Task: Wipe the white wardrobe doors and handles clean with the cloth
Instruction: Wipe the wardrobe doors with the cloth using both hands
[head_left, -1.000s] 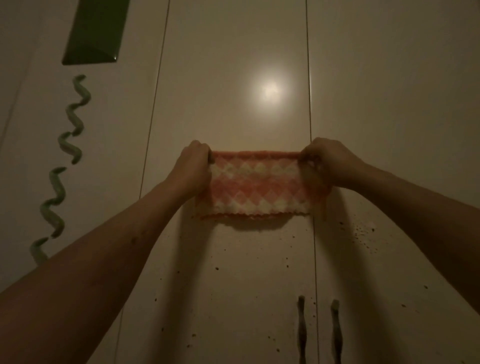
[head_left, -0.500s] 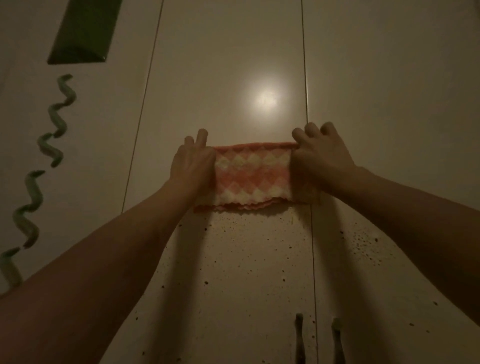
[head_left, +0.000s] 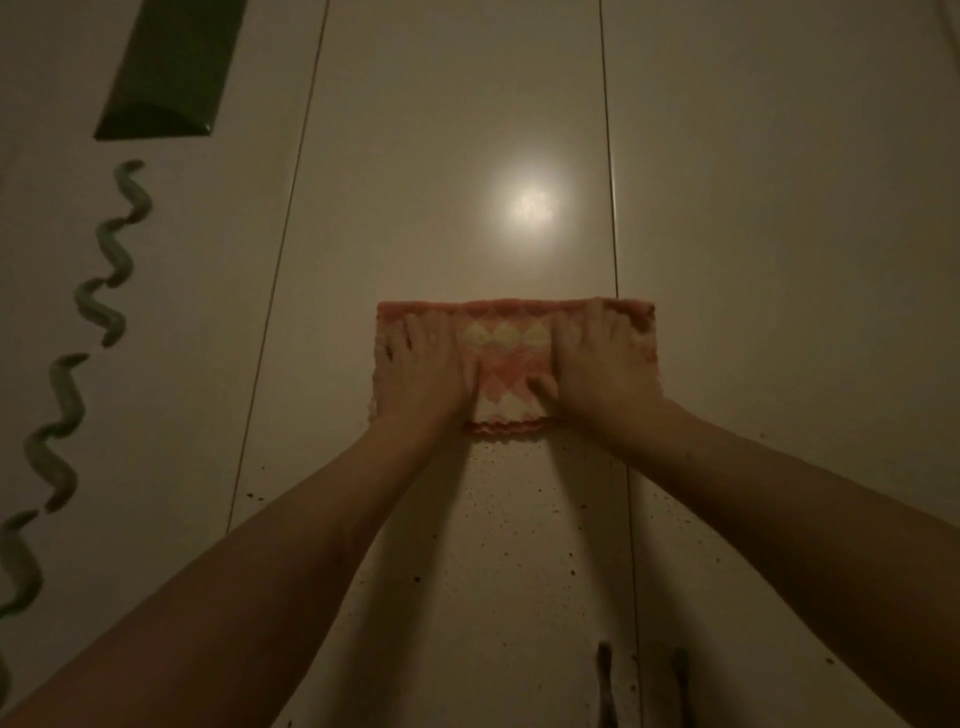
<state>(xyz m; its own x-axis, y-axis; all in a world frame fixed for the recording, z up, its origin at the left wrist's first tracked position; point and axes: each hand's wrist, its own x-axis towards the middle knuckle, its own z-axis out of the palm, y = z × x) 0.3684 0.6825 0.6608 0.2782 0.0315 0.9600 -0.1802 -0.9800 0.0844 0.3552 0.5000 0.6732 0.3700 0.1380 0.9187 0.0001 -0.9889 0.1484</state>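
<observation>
- Wardrobe doors (head_left: 447, 156) fill almost the whole view; they are white and flat, with thin vertical gaps between the panels.
- One gap runs just under the right part of the cloth (head_left: 511, 364), so the cloth lies across two doors, mostly on the middle one.
- The cloth is pink and cream with a diamond pattern and a darker pink edge. It is spread flat against the door surface, about in the middle of the view.
- The left hand (head_left: 423, 371) lies flat on the left part of the cloth, fingers stretched upward, palm pressing, not grasping.
- The right hand (head_left: 597, 369) lies flat on the right part in the same way, fingers extended, with the thumb pointing toward the middle of the cloth.
- Between the two hands a strip of the cloth stays visible.
- Small dark specks (head_left: 519, 493) are scattered on the doors below the cloth, between and beside the forearms.
- Two dark handles (head_left: 605, 680) stand at the bottom edge, one on each side of the gap, well below the cloth.
- A bright round light reflection (head_left: 530, 205) shines on the middle door above the cloth.
- On the far left door there is a green wavy decoration (head_left: 111, 260), and above it a dark green block (head_left: 166, 73).
</observation>
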